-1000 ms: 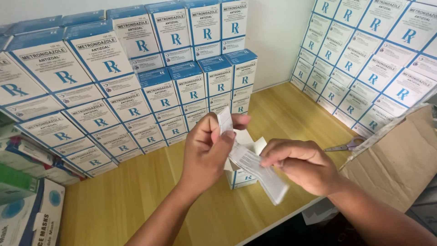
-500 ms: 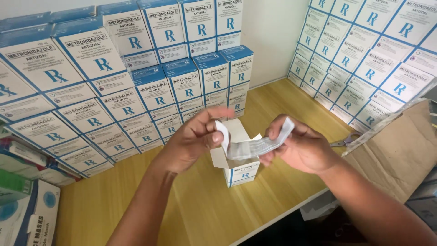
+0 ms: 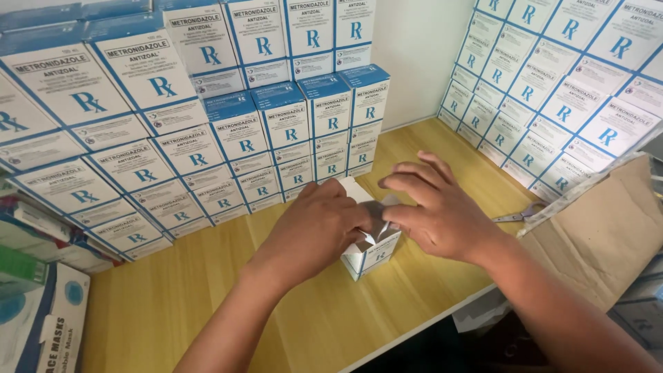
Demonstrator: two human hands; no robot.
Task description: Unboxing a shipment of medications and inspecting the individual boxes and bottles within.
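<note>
A small white and blue medicine box [image 3: 369, 254] stands upright on the wooden table [image 3: 207, 297], its top flaps open. My left hand [image 3: 314, 228] covers the box's left side and top, fingers pressing on a folded paper leaflet [image 3: 376, 220] at the opening. My right hand [image 3: 438, 207] is on the right side of the box, thumb and fingers touching the leaflet and a top flap. Most of the leaflet is hidden under my hands.
Stacks of identical white and blue boxes [image 3: 235, 131] form a wall at the back left, and more [image 3: 552, 90] rise at the right. Scissors [image 3: 514, 216] lie by a brown cardboard carton [image 3: 608, 228] at the right. A face-mask box [image 3: 48, 324] sits at the lower left.
The leaflet was held up and stretched between both hands above the box. Both hands have come down, and it now sits at the box's open top.
</note>
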